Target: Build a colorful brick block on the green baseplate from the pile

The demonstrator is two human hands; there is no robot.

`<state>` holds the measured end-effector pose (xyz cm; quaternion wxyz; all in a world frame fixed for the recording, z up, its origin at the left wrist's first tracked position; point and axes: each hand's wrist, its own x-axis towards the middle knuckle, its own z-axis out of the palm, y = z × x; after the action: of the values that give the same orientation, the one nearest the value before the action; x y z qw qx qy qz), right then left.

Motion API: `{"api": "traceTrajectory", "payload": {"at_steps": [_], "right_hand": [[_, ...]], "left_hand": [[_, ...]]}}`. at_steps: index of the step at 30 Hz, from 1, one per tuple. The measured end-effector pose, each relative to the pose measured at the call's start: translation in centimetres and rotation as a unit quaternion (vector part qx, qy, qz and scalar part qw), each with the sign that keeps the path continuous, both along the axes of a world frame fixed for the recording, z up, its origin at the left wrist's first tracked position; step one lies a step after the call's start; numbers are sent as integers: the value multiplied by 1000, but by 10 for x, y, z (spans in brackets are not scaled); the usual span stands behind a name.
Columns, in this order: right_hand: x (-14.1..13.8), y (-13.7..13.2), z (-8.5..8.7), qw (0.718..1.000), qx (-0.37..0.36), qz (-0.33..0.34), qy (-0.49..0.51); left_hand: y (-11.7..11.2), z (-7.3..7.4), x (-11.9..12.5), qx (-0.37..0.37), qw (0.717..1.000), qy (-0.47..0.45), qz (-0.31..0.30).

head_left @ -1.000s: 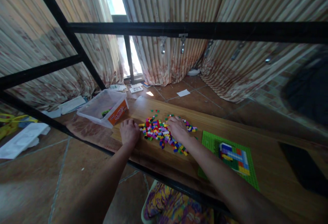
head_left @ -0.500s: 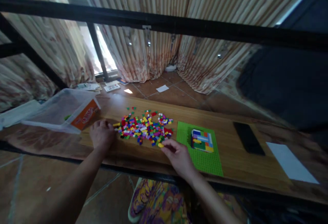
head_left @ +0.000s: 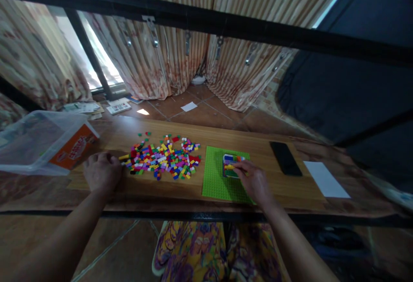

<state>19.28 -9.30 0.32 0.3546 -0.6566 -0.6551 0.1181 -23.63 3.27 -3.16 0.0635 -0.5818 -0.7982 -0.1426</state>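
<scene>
A pile of small coloured bricks [head_left: 163, 158] is spread over the wooden table [head_left: 135, 133]. To its right lies a green baseplate [head_left: 217, 174] carrying a small block of joined bricks [head_left: 229, 160]. My right hand [head_left: 253, 181] is over the baseplate, its fingers pinched on a yellow brick [head_left: 229, 167] at the front of that block. My left hand [head_left: 101, 171] rests on the table just left of the pile, fingers curled under, and I cannot see anything in it.
A clear plastic box with an orange label [head_left: 48, 142] stands at the table's left end. A black phone [head_left: 285, 158] and a white sheet [head_left: 325, 179] lie to the right of the baseplate. A black metal bar [head_left: 226, 26] crosses overhead. Curtains hang behind.
My right hand left the pile with a yellow brick and moved right onto the baseplate's block. The view swung right. My left hand stayed beside the pile.
</scene>
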Motion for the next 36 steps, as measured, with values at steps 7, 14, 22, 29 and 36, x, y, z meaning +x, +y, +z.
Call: {"api": "traceTrajectory", "payload": {"at_steps": [7,14,22,29,36], "right_hand": [[2,7,-2,994,-16,56,-91],[5,10,-6,991,-8,65,-117],[7,12,-7,996,-10,81,-46],[15,8,-7,1000,1,-13,-7],[17,11,-16,987,2,-149,-51]], "left_hand": [[1,-1,-1,-6,1000,2,0],[2,-5,-3,7,1000,24,-13],[1,-4,-2,4,1000,13,-6],[0,0,0,-1,1000,-5,1],[0,1,0,-6,1000,-14,-1]]}}
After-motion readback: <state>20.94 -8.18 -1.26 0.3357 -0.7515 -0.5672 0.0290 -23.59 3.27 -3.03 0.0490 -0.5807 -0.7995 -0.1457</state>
